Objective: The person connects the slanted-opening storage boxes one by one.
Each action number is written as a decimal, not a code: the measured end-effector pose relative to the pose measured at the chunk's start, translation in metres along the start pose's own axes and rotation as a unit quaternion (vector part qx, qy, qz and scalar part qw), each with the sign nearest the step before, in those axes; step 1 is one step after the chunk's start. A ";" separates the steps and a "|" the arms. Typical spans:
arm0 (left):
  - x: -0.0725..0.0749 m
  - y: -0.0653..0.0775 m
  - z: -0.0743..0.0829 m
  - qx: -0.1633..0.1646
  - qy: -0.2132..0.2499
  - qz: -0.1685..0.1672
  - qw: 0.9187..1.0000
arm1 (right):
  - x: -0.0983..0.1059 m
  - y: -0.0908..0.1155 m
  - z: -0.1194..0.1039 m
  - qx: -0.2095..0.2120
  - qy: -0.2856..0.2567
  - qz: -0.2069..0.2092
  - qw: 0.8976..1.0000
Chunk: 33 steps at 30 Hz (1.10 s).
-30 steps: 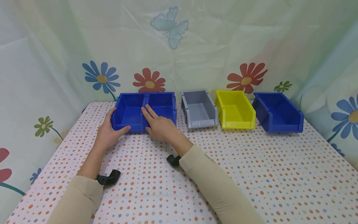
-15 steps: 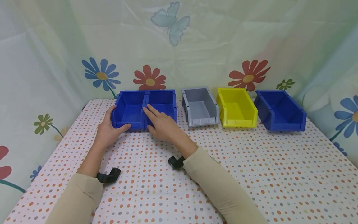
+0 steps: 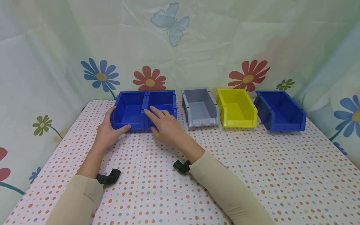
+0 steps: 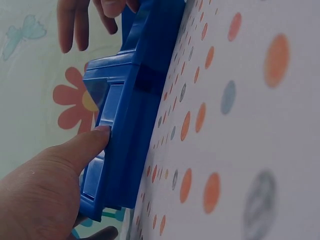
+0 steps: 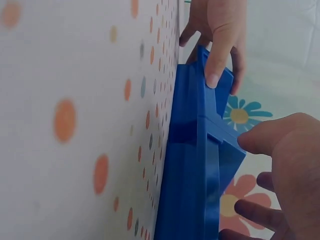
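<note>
Two blue storage bins stand side by side at the back left of the table, with their walls meeting. My left hand (image 3: 107, 132) grips the leftmost blue bin (image 3: 130, 114), its thumb on the front lip and its fingers along the outer left wall. In the left wrist view that thumb presses the lip. My right hand (image 3: 168, 128) hovers over the second blue bin (image 3: 161, 97), fingers spread and fairly straight, fingertips near the shared wall. In the right wrist view this hand holds nothing; whether a fingertip touches the wall I cannot tell.
To the right stand a grey bin (image 3: 203, 121), a yellow bin (image 3: 238, 123) and another blue bin (image 3: 288, 127), set apart from one another. A dotted cloth (image 3: 157, 193) covers the table. A printed curtain (image 3: 208, 47) hangs close behind the bins.
My right hand has drawn back slightly toward me and to the right, away from the shared wall. The left hand keeps its grip, and the bins stay in place.
</note>
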<state>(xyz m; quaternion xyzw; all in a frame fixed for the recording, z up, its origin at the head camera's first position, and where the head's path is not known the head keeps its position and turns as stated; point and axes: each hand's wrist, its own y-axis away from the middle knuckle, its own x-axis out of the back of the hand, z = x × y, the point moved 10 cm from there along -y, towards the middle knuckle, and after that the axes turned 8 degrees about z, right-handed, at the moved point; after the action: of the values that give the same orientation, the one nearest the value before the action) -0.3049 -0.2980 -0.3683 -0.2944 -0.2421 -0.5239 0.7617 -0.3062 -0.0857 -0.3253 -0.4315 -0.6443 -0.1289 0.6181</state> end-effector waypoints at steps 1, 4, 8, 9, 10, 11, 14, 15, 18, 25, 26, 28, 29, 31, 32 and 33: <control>0.000 0.000 0.000 0.000 -0.001 0.000 1.000 | 0.002 0.001 0.000 0.004 -0.001 0.006 1.000; -0.001 0.000 0.000 0.002 -0.003 0.000 1.000 | 0.011 0.005 0.001 0.021 -0.003 0.034 0.999; -0.001 0.000 0.000 0.006 -0.003 0.000 1.000 | 0.025 0.011 0.005 0.041 -0.008 0.085 0.996; -0.001 0.000 0.000 0.007 -0.003 0.000 1.000 | 0.028 0.012 0.006 0.044 -0.010 0.096 0.994; 0.000 0.000 0.001 0.007 -0.003 0.001 1.000 | 0.031 0.014 0.007 0.046 -0.009 0.108 0.993; 0.000 0.000 0.001 0.007 -0.004 0.001 1.000 | 0.034 0.015 0.008 0.049 -0.011 0.118 0.992; 0.000 0.000 0.000 0.010 -0.004 0.000 1.000 | 0.041 0.017 0.013 0.051 -0.014 0.142 0.988; 0.000 0.000 0.000 0.010 -0.005 0.000 1.000 | 0.043 0.018 0.015 0.051 -0.013 0.149 0.988; 0.000 0.000 0.000 0.010 -0.003 -0.002 1.000 | 0.050 0.021 0.021 0.040 -0.012 0.163 0.986; 0.000 0.001 0.001 0.009 -0.001 -0.002 1.000 | 0.059 0.026 0.035 0.018 -0.012 0.187 0.982; 0.001 0.001 0.001 0.009 -0.002 -0.002 1.000 | 0.060 0.026 0.036 0.020 -0.012 0.193 0.981; 0.001 0.001 0.001 0.010 -0.003 -0.003 1.000 | 0.062 0.027 0.039 0.021 -0.008 0.205 0.979; 0.001 0.001 0.002 0.010 -0.002 -0.003 1.000 | 0.064 0.028 0.040 0.021 -0.006 0.209 0.978; 0.001 0.001 0.002 0.011 -0.002 -0.003 1.000 | 0.065 0.029 0.043 0.017 -0.007 0.215 0.976; 0.000 0.001 0.002 0.012 -0.002 -0.003 1.000 | 0.066 0.030 0.044 0.013 -0.006 0.218 0.976; 0.000 0.001 0.002 0.013 -0.002 -0.003 1.000 | 0.067 0.030 0.046 0.009 -0.005 0.221 0.975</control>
<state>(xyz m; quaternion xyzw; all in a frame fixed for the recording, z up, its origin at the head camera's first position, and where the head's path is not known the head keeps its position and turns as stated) -0.3036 -0.2966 -0.3672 -0.2851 -0.2508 -0.5222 0.7636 -0.3070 -0.0092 -0.2853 -0.5581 -0.5376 0.0192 0.6318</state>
